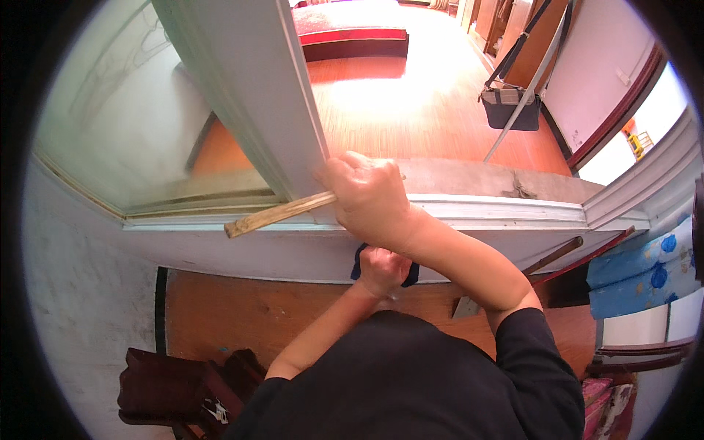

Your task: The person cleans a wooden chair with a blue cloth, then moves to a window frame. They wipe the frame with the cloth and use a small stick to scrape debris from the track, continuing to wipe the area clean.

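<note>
My right hand (pixel 367 195) is closed around a wooden stick (pixel 280 213), in front of the window frame's white upright. The stick's squared end points left and slightly down; its other tip barely shows past my knuckles. Lower and nearer my body, my left hand (pixel 384 268) is closed on a dark blue cloth (pixel 410 275), most of it hidden behind the hand. The white window frame (pixel 495 212) runs across just beyond my hands, with a glass pane (pixel 126 110) on the left. What the stick's lower part joins, if anything, cannot be told.
Beyond the window are a bed (pixel 352 36) and a shoulder bag (pixel 511 107) beside a slanting pole (pixel 522 102). A wooden handle (pixel 553 256) and a red rod (pixel 586 256) lean below the sill at right, near a blue curtain (pixel 641 269). Dark wooden furniture (pixel 165 385) stands lower left.
</note>
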{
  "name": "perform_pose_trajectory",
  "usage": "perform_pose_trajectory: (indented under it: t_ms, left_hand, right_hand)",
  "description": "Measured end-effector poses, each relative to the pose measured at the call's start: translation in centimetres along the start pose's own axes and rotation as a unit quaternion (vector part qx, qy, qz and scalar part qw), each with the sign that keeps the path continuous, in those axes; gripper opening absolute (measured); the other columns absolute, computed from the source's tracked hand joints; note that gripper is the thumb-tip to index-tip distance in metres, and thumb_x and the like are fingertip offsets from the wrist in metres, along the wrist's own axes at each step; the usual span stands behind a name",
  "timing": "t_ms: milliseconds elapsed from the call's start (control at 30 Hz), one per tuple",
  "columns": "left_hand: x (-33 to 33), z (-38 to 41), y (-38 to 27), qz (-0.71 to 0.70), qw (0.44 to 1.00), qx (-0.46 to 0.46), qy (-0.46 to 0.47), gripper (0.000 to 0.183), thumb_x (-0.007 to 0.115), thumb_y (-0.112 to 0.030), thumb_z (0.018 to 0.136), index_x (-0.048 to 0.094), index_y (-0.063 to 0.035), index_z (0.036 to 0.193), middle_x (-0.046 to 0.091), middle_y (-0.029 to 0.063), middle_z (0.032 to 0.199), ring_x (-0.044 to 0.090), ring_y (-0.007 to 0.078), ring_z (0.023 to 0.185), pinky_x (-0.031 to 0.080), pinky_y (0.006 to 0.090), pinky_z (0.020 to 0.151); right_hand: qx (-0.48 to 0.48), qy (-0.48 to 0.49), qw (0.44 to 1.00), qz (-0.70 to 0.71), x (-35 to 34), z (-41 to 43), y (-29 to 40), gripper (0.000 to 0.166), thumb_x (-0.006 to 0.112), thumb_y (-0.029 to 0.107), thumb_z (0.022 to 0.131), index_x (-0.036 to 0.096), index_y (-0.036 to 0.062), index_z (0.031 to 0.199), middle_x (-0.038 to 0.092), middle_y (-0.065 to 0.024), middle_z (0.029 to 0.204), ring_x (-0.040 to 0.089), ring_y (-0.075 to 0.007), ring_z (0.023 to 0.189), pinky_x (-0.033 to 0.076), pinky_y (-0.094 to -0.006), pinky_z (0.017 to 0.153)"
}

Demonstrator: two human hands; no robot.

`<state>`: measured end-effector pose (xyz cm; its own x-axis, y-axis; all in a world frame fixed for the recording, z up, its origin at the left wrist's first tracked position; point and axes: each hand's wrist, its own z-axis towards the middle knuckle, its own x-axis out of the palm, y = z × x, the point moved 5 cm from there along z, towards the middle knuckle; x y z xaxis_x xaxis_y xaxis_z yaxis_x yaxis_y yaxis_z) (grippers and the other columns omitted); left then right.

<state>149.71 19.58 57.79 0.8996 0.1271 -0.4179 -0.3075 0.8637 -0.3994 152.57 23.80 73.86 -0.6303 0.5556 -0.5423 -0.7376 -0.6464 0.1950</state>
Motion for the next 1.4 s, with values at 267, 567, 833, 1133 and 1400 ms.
perform_pose_trajectory:
  t_ms: [267, 567, 833, 1133, 1400]
  left_hand:
    - [-0.2, 0.8, -0.2, -0.040, 0.999, 0.013, -0.019, 0.011, 0.067, -0.009, 0.081, 0.071, -0.0066, 0.091, 0.070, 0.0092, 0.084, 0.068, 0.0290, 0.074, 0.053, 0.0382, 0.066]
    - [-0.4, 0.5, -0.1, -0.038, 0.999, 0.015, -0.016, 0.018, 0.067, -0.011, 0.082, 0.070, -0.0064, 0.100, 0.070, 0.0066, 0.085, 0.067, 0.0275, 0.077, 0.053, 0.0399, 0.071]
    - [0.3, -1.4, 1.1, 0.031, 0.999, 0.011, 0.035, 0.012, 0.066, -0.007, 0.076, 0.066, -0.0066, 0.088, 0.056, 0.0055, 0.064, 0.057, 0.0258, 0.052, 0.046, 0.0376, 0.048]
    - [-0.2, -0.2, 0.2, 0.016, 1.000, -0.022, -0.011, 0.022, 0.068, -0.004, 0.075, 0.065, 0.0012, 0.096, 0.041, 0.0061, 0.049, 0.045, 0.0229, 0.037, 0.038, 0.0356, 0.039]
    - [-1.3, -1.2, 0.4, -0.194, 0.901, -0.375, -0.100, 0.013, 0.059, -0.009, 0.094, 0.063, -0.0006, 0.102, 0.064, 0.0030, 0.075, 0.056, 0.0065, 0.067, 0.049, 0.0251, 0.062]
  right_hand:
    - [-0.012, 0.024, 1.000, 0.007, 2.4, 1.0, 0.8, 0.011, 0.061, 0.005, 0.075, 0.062, 0.0064, 0.086, 0.056, -0.0090, 0.067, 0.059, -0.0271, 0.056, 0.045, -0.0388, 0.045]
    - [0.010, 0.052, 0.998, 0.017, 4.7, 2.0, 2.0, 0.006, 0.063, 0.011, 0.079, 0.063, 0.0054, 0.083, 0.059, -0.0103, 0.069, 0.062, -0.0286, 0.059, 0.048, -0.0407, 0.050]
    - [0.040, 0.201, 0.975, 0.092, 3.6, 3.4, 0.6, 0.021, 0.062, 0.021, 0.084, 0.060, 0.0000, 0.088, 0.065, -0.0185, 0.083, 0.066, -0.0380, 0.074, 0.053, -0.0446, 0.066]
    - [0.241, 0.187, 0.949, 0.075, -9.1, -5.7, -4.1, 0.028, 0.054, 0.013, 0.094, 0.054, 0.0051, 0.122, 0.060, -0.0213, 0.092, 0.063, -0.0385, 0.079, 0.051, -0.0432, 0.068]
    - [0.070, 0.349, 0.931, -0.084, -10.7, -9.7, -5.6, 0.070, 0.057, -0.003, 0.073, 0.052, 0.0209, 0.139, 0.051, -0.0061, 0.064, 0.057, -0.0240, 0.056, 0.045, -0.0371, 0.048]
